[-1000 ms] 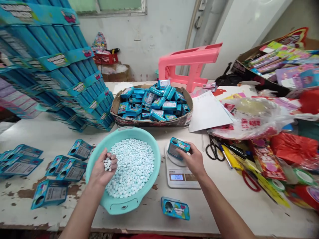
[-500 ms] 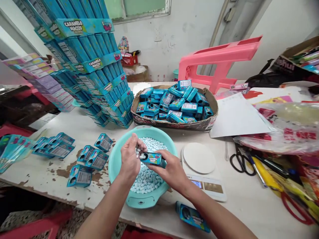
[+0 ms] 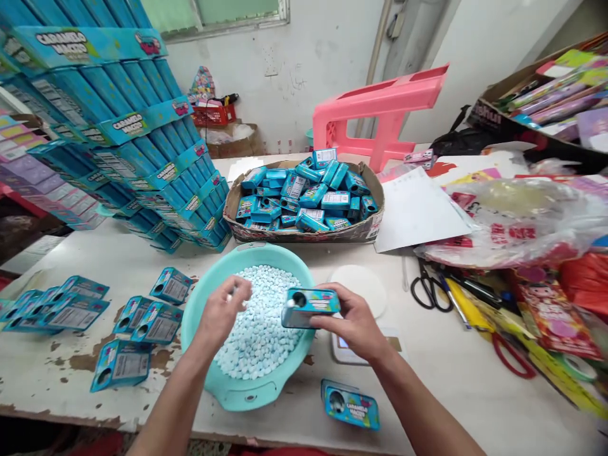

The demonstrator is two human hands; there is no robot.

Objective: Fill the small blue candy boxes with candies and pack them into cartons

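A mint-green basin (image 3: 192,316) holds a heap of small pale-blue candies (image 3: 266,329). Over its left side is my left hand (image 3: 221,310), fingers curled, with a bit of white candy showing between them. My right hand (image 3: 354,320) grips a small blue candy box (image 3: 311,301) by its right end, above the basin's right rim. The box lies level, its round dark hole toward the left. Behind that hand is a white kitchen scale (image 3: 361,288), partly hidden. Near the front edge stands another blue box (image 3: 351,405), apart from both hands.
Several blue boxes (image 3: 156,322) stand on the left of the table. Behind the basin, a cardboard tray (image 3: 304,237) is heaped with more. Stacked display cartons (image 3: 128,126) tower at the left. Scissors (image 3: 431,291), a pink stool (image 3: 380,104) and plastic bags (image 3: 513,221) occupy the right.
My left hand has drawn away from the box's hole to the left. The right hand has carried the box rightward, toward the scale. The camera view has shifted right.
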